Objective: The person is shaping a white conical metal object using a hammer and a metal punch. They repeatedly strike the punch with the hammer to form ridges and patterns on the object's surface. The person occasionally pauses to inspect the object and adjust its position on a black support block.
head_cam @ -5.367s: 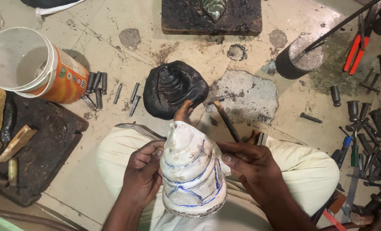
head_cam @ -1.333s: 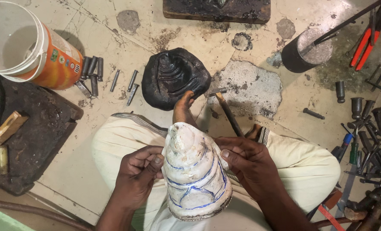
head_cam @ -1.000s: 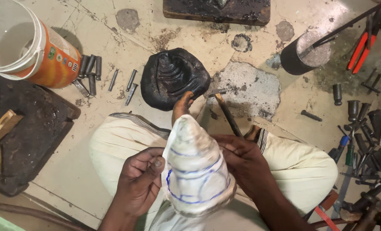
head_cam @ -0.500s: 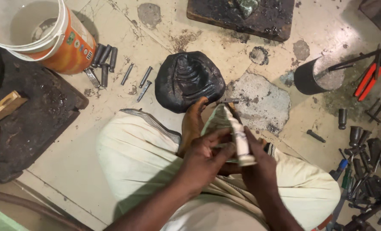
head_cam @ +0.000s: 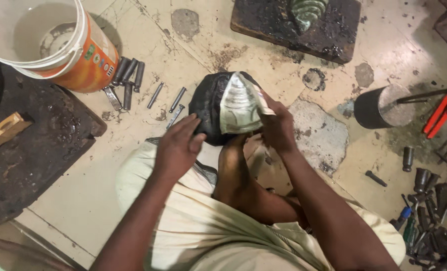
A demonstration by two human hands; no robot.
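1. Two hands at work: right hand (head_cam: 278,128) grips the pale ridged shell (head_cam: 239,103), pressing it vs. the black ribbed mound (head_cam: 208,103).
2. Left hand (head_cam: 177,145), fingers loosely spread, holds nothing; fingertips touch the mound's left side.
3. Mound sits on floor just beyond the person's foot (head_cam: 233,160).
4. Further out: metal punches (head_cam: 128,75) beside orange-white bucket (head_cam: 52,42), upper left; dark cylinder (head_cam: 379,106) w/ red pliers (head_cam: 438,114), right.

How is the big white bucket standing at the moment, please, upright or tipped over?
Upright. The bucket stands with its open mouth facing up, so the inside bottom shows.
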